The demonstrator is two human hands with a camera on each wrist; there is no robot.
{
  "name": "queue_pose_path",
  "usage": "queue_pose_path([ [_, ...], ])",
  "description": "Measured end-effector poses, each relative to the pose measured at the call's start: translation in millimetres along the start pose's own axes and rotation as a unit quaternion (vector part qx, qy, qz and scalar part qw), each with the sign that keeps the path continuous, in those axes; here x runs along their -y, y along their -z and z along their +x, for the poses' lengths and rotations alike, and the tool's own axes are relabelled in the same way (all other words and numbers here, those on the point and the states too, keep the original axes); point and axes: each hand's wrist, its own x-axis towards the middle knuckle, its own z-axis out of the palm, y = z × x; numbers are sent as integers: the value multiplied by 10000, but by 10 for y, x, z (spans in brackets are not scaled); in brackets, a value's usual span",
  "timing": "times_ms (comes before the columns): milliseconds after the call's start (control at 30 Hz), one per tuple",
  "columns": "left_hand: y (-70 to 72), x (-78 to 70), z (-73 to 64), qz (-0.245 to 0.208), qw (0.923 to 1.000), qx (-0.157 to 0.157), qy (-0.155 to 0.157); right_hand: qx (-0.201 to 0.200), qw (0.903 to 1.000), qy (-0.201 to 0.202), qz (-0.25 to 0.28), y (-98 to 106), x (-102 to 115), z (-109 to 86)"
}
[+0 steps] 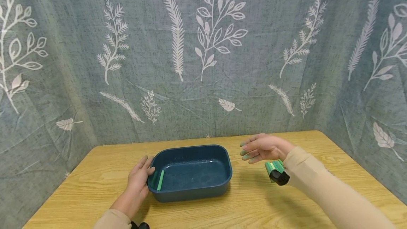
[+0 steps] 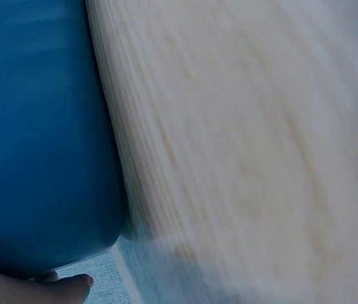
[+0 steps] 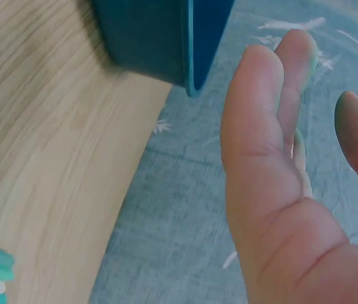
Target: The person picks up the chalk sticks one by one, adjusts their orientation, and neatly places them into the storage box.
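Note:
A dark blue rectangular tub [image 1: 190, 196] stands on the table. My left hand [image 1: 138, 174] holds its left end, the thumb over the rim and the fingers along the outer wall. In the left wrist view, part of that hand [image 2: 37, 288] shows below the blue wall [image 2: 46, 139]. Inside, one green stick, like chalk [image 1: 160, 180], lies near the left end. To the right of the tub my right hand [image 1: 262, 147] hovers with relaxed fingers and nothing in them; its fingertips look greenish. Several green sticks [image 1: 270, 167] lie side by side below its wrist, partly hidden by the sleeve and wrist camera.
The light wooden table [image 1: 245, 204] carries the tub and sticks. A grey-green curtain [image 1: 178, 112] with white leaf prints hangs behind the table and along both sides. A black wrist camera [image 1: 279, 177] sits under the right wrist.

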Motion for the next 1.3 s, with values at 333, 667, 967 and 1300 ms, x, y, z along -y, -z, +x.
queue_pose_path([
  [333,-28,-19,15,-106,9999,-9,0,-23,10000,16,-46,241,-97,-155],
  [667,-36,-28,18,-76,9999,-15,86,-120,9999,116,45,449,-260,-305],
  [967,-31,-34,19,-94,9999,33,93,-323,9993,144,94,637,-389,-437],
  [1300,-23,-18,16,110,9997,-140,166,-630,9979,17,149,885,-589,-539],
])
